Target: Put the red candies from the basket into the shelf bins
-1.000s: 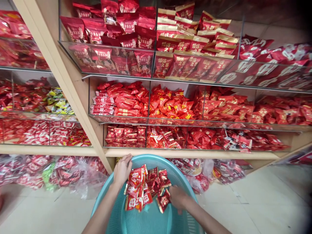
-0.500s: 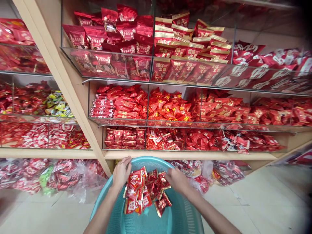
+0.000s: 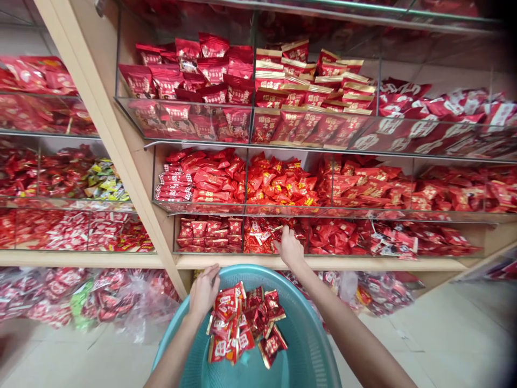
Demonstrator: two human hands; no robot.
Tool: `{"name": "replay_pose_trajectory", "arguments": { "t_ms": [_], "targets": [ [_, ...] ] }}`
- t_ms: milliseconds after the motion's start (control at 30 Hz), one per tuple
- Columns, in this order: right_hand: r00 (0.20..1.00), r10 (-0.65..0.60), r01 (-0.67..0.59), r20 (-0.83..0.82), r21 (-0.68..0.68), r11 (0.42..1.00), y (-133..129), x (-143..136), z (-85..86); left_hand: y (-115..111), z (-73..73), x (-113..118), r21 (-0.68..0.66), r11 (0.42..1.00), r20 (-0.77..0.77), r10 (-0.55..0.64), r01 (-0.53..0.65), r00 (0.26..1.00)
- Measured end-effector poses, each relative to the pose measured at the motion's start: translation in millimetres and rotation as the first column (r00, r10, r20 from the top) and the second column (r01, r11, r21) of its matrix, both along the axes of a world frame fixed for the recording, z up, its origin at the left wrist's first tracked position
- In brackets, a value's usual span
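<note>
A turquoise plastic basket stands low in front of the shelves. Inside it lies a small heap of red candy packets with gold edges. My left hand is closed over the basket's far left rim, its fingertips close to the wooden shelf edge. Beyond the basket, my right hand reaches into a bottom-shelf compartment, with thumb and forefinger apart at the small red packets there. Its other fingers are partly hidden, and no packet can be made out in its grasp.
Clear dividers split the shelves into compartments of red packets. Larger red bags fill the shelf above. A slanting wooden upright separates the left shelves. Plastic bags of sweets lie underneath on the tiled floor.
My right hand has gone from above the packets in the basket up and forward to the bottom-shelf compartment. My left hand stays at the rim. The view has shifted slightly.
</note>
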State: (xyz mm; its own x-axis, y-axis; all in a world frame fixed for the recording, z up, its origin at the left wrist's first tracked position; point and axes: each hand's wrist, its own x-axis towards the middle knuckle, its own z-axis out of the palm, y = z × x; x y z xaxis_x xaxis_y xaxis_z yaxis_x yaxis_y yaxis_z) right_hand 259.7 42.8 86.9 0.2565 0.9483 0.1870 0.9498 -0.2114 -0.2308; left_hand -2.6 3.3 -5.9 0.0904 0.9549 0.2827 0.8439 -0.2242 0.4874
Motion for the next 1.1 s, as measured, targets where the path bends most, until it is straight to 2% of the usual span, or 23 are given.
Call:
{"name": "replay_pose_trajectory", "arguments": {
  "t_ms": [200, 267, 333, 400, 433, 500, 533, 633, 733, 833, 1000, 1100],
  "targets": [
    [0.992, 0.036, -0.023, -0.118, 0.110, 0.994, -4.5, 3.5, 7.4, -0.1, 0.6, -0.1, -0.008, 1.000, 0.010, -0.011, 0.011, 1.000],
    [0.973, 0.107, -0.069, -0.203, 0.185, 0.980, -14.4, 3.6, 13.8, 0.0, 0.0, -0.4, -0.006, 1.000, 0.013, -0.008, 0.009, 1.000],
    [0.920, 0.259, -0.187, -0.295, 0.251, 0.950, -30.0, 3.2, 19.9, 0.1, -0.4, -0.4, -0.007, 1.000, 0.007, -0.003, 0.003, 1.000],
    [0.814, 0.458, -0.392, -0.356, 0.244, 0.887, -49.5, 3.3, 22.0, 0.0, -0.2, -0.1, -0.010, 1.000, -0.004, -0.003, 0.003, 1.000],
    [0.753, 0.541, -0.505, -0.376, 0.198, 0.840, -59.9, 3.6, 20.5, -0.1, 0.2, 0.2, -0.012, 1.000, -0.010, -0.006, 0.006, 1.000],
    [0.666, 0.633, -0.678, -0.394, 0.035, 0.734, -80.1, 4.7, 11.3, -0.6, 1.3, 0.9, -0.019, 1.000, -0.018, -0.005, 0.005, 1.000],
    [0.657, 0.648, -0.719, -0.385, -0.062, 0.693, -89.2, 5.4, 3.7, -0.9, 1.9, 1.3, -0.023, 1.000, -0.022, -0.003, 0.003, 1.000],
    [0.710, 0.635, -0.704, -0.305, -0.337, 0.625, -110.1, 7.0, -25.0, -1.5, 3.2, 2.0, -0.032, 0.999, -0.033, 0.006, -0.007, 0.999],
    [0.742, 0.630, -0.649, -0.231, -0.483, 0.588, -121.2, 7.2, -49.5, -1.5, 3.0, 2.0, -0.029, 1.000, -0.036, 0.005, -0.006, 0.999],
    [0.761, 0.622, -0.615, -0.183, -0.508, 0.603, -125.8, 4.6, -60.9, -1.2, 2.0, 1.6, -0.023, 1.000, -0.028, 0.005, -0.006, 1.000],
    [0.805, 0.591, -0.527, -0.049, -0.514, 0.676, -129.7, -5.1, -67.3, -0.9, 0.5, 1.3, -0.005, 1.000, -0.016, 0.006, -0.007, 1.000],
    [0.809, 0.587, -0.498, 0.009, -0.518, 0.695, -133.0, -10.2, -73.1, -0.6, -0.7, 0.8, 0.005, 1.000, -0.012, 0.005, -0.005, 1.000]
  ]
}}
